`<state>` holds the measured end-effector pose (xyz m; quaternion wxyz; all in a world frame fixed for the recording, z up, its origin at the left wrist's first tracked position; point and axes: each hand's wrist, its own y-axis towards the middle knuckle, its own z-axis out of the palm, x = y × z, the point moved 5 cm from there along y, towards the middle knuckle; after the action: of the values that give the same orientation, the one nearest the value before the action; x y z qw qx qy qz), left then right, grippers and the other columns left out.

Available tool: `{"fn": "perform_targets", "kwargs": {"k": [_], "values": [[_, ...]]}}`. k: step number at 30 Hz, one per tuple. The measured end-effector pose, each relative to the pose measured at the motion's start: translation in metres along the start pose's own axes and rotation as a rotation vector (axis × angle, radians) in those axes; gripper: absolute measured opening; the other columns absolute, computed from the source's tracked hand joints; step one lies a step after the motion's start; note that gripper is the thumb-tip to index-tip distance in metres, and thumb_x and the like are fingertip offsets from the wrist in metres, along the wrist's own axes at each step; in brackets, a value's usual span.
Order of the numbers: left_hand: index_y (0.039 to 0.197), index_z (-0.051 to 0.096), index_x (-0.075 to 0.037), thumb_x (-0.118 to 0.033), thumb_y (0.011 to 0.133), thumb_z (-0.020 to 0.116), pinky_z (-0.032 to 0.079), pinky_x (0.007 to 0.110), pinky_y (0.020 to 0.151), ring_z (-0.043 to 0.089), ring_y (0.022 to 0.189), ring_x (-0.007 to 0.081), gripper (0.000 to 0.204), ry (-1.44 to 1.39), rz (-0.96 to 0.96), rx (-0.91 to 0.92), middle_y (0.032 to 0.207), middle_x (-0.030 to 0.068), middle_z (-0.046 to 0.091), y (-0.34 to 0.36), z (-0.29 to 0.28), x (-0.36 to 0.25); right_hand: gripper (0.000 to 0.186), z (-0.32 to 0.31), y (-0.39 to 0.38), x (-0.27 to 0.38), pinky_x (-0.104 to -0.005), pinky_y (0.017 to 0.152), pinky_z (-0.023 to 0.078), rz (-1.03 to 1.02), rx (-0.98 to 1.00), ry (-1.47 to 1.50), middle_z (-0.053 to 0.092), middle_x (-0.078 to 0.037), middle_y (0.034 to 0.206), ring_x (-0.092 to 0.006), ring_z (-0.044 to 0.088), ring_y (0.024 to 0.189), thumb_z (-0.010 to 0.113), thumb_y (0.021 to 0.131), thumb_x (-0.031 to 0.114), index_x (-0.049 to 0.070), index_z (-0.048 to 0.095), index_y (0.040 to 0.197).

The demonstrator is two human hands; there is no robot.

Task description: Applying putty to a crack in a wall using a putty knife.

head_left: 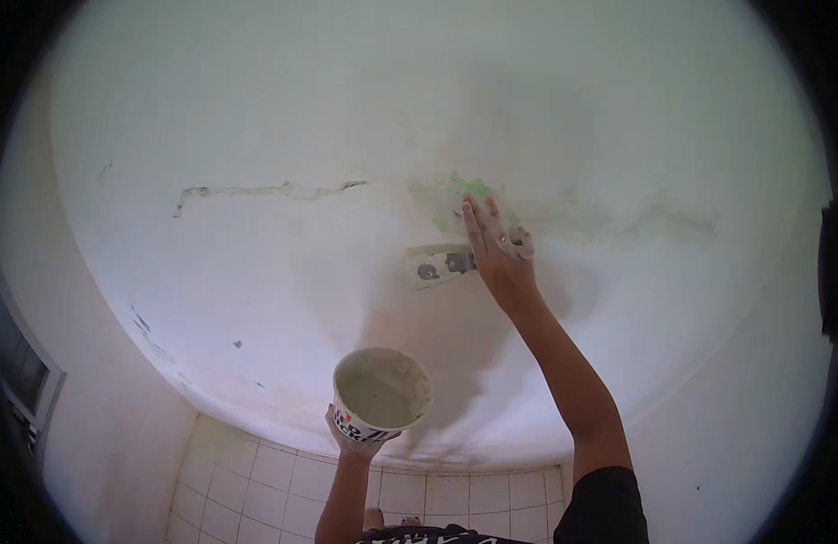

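Note:
My left hand [360, 440] grips a printed white paper bucket [349, 419] from below and the side, low and left of centre. Pale grey-green filler paste [378, 394] lies inside it, and its inner wall is smeared. Higher up, my right hand [501, 238] is at the wall, with paste on its fingers and its longer fingers pointing up. A putty knife's paste-smeared handle [430, 269] sticks out to the left from this hand; its blade is hidden behind the hand. Just above the fingertips is a bright green patch [471, 186] with greyish smears around it.
The pale wall [283, 109] carries a long crack [247, 191] left of my right hand and a damp-looking filled strip [659, 220] to its right. Chipped spots [142, 322] lie lower left. Below are floor tiles [272, 467]; a framed opening [43, 394] stands far left.

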<state>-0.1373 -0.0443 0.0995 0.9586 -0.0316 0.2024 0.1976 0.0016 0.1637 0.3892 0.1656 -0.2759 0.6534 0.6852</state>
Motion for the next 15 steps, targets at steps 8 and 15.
{"fn": "perform_targets", "kwargs": {"k": [8, 15], "values": [[0.156, 0.034, -0.024, -0.079, 0.084, 0.03, 0.045, 0.076, 0.091, 0.042, 0.136, 0.0489, 0.09, -0.131, -0.091, -0.078, 0.156, 0.016, 0.036, 0.005, -0.04, 0.01, 0.066, 0.003, 0.0, -0.003, -0.0448, 0.104, 0.026, 0.036, -0.019, 0.054, 0.047, 0.007, 0.156, -0.0132, 0.041, 0.145, 0.062, 0.091, 0.014, 0.015, 0.042, 0.154], [0.149, 0.038, -0.014, -0.065, 0.086, 0.049, 0.055, 0.061, 0.086, 0.055, 0.125, 0.036, 0.082, -0.026, -0.009, 0.023, 0.144, 0.0129, 0.05, 0.004, -0.012, 0.001, 0.069, 0.001, 0.003, -0.009, -0.0478, 0.103, 0.025, 0.042, 0.02, 0.041, 0.044, 0.004, 0.159, -0.0179, 0.039, 0.147, 0.061, 0.089, 0.013, 0.014, 0.041, 0.155]]}}
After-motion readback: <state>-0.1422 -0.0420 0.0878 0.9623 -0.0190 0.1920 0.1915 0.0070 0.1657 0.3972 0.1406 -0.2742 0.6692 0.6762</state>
